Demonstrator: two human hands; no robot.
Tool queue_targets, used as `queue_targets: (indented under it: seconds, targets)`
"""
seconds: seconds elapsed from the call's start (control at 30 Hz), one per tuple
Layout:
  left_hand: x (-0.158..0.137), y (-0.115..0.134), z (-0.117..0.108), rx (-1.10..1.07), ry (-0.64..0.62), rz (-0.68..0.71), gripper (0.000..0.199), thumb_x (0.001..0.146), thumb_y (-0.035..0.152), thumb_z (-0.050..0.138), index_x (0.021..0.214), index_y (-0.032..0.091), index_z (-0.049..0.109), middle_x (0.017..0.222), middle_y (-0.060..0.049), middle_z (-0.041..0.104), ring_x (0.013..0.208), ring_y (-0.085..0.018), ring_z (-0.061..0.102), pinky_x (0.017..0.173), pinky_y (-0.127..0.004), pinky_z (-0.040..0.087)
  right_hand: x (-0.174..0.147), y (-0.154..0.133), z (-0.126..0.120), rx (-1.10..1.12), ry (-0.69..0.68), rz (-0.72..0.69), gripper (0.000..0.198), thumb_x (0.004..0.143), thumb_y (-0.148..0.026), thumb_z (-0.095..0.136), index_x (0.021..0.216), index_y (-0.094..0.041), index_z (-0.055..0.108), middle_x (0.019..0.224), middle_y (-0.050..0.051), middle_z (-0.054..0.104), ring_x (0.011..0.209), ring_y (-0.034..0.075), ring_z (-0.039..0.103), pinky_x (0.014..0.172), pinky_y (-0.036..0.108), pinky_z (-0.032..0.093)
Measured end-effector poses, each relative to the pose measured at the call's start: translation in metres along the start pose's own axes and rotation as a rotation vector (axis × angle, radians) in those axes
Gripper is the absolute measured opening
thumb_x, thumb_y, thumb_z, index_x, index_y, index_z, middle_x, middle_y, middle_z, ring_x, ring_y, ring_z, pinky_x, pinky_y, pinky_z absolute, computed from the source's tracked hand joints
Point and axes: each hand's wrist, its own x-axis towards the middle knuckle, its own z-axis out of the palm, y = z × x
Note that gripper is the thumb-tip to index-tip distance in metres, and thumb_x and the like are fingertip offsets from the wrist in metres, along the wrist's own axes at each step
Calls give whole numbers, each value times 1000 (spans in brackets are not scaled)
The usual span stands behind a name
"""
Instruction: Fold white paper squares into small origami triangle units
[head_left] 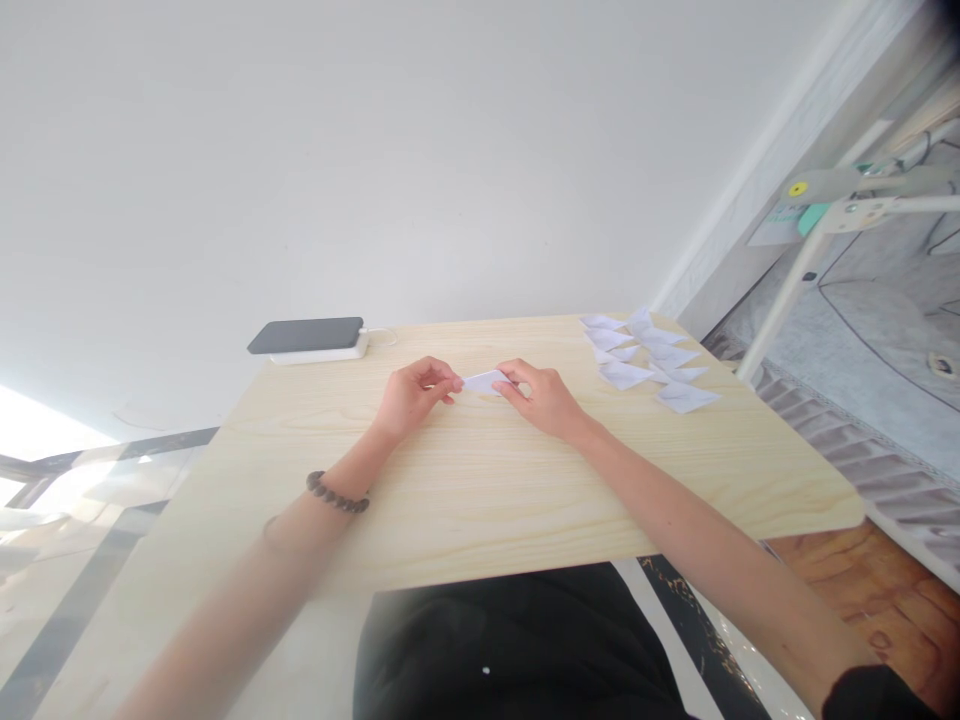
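Note:
A small piece of folded white paper is held just above the middle of the table, stretched between my two hands. My left hand pinches its left end between thumb and fingertips. At the right end, my right hand grips the paper with thumb and forefinger. To the right, several folded white paper pieces with pointed ends lie in two rows on the tabletop. The ends of the held paper are partly hidden by my fingers.
The pale wooden table stands against a white wall. At its back left a dark phone rests on a white block, with a white cable attached. A white metal frame rises beyond the right edge.

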Motion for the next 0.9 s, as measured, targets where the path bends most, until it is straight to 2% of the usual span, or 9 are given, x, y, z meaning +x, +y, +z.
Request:
queue_targets:
  seconds: [0.13,0.3,0.63,0.77,0.9]
  targets:
    - [-3,1,2,53,-11,-25,22,71,33,62,79,13,56,82,-7,65,74,-16,62,63,-30,54,0,1,1,84,14,58,22,81,-31,48,99,-20,54,85,2,68,77,15,63,69,24,45]
    - [-5,4,3,46,-52,-42,32,75,42,55,83,12,60,80,-9,66,76,-19,63,67,-32,54,1,2,1,153,32,119,22,80,-31,48,97,-19,54,84,3,68,73,15,64,69,25,46]
    - [-3,0,1,31,-87,-91,32,75,40,56,87,12,63,79,-9,66,73,-18,63,69,-30,52,1,2,-1,99,8,87,23,81,-30,47,99,-19,54,88,3,67,77,14,63,64,23,45]
    - [-4,4,0,186,-154,-86,34,77,41,51,92,14,64,69,-6,65,60,-14,60,58,-25,50,1,2,-1,91,-1,68,22,80,-30,47,98,-19,56,89,3,67,78,15,63,65,23,45]
    - [-3,7,0,409,-149,35,27,79,38,49,85,17,65,65,-2,62,53,-11,55,52,-20,44,1,1,0,133,-42,77,23,80,-30,48,98,-19,56,85,3,67,72,14,63,68,25,45]
